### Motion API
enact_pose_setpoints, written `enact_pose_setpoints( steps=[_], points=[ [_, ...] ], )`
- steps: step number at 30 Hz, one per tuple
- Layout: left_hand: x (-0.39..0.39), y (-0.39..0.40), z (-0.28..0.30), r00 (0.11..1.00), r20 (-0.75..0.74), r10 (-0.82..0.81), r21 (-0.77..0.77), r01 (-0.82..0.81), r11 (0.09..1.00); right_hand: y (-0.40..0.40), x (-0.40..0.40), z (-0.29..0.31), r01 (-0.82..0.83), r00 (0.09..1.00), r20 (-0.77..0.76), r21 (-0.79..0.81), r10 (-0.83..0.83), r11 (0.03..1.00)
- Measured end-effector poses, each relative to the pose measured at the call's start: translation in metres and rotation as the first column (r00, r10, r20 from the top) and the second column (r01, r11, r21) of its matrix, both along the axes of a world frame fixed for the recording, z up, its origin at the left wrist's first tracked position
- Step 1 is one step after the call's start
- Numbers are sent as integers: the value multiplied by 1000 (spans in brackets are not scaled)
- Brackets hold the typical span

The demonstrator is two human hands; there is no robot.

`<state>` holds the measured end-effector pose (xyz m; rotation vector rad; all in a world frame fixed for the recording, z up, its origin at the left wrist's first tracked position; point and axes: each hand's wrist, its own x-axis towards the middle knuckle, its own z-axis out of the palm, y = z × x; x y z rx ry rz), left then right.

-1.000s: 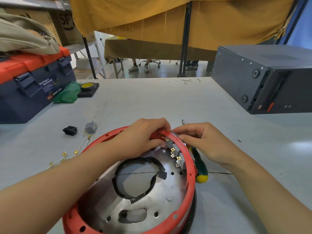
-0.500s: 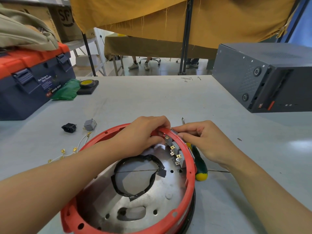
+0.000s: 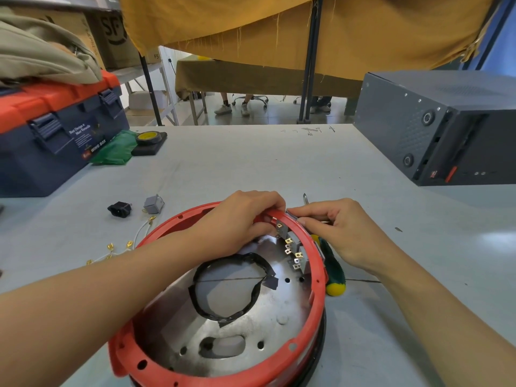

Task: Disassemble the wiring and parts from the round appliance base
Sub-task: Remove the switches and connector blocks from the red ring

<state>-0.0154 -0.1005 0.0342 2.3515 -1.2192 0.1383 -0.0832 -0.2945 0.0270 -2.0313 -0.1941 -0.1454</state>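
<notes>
Nothing has shifted since before: my left hand (image 3: 240, 219) still curls over the far red rim (image 3: 318, 280), gripping it; my right hand (image 3: 335, 227) pinches the grey switch (image 3: 293, 216) there.

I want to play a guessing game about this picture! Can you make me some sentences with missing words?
1. Both hands work at the far rim of the round ____ base.
2. The screwdriver beside the base has a green and ____ handle.
3. The toolbox on the left has a ____ lid.
4. Loose white wires lie on the ____.

Missing words: red; yellow; red; table
</notes>
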Motion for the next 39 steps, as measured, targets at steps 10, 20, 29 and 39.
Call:
enact_pose_setpoints(
  steps=[10, 20, 29, 39],
  points=[
    [-3, 4, 9, 997, -72, -14, 47, 18, 999, 0, -2, 1, 6, 1000, -6, -30, -6, 1000],
    [-12, -3, 7, 1000, 5, 10, 49, -10, 999, 0, -2, 2, 9, 1000, -2, -39, -9, 999],
    [-11, -6, 9, 1000, -24, 18, 43, -17, 999, 0, -2, 2, 4, 1000, 1, -38, -4, 999],
    [-8, -7, 9, 994, -105, -1, 8, 2, 1000, 0, -1, 2, 4, 1000, 10, -54, -3, 999]
  ],
)
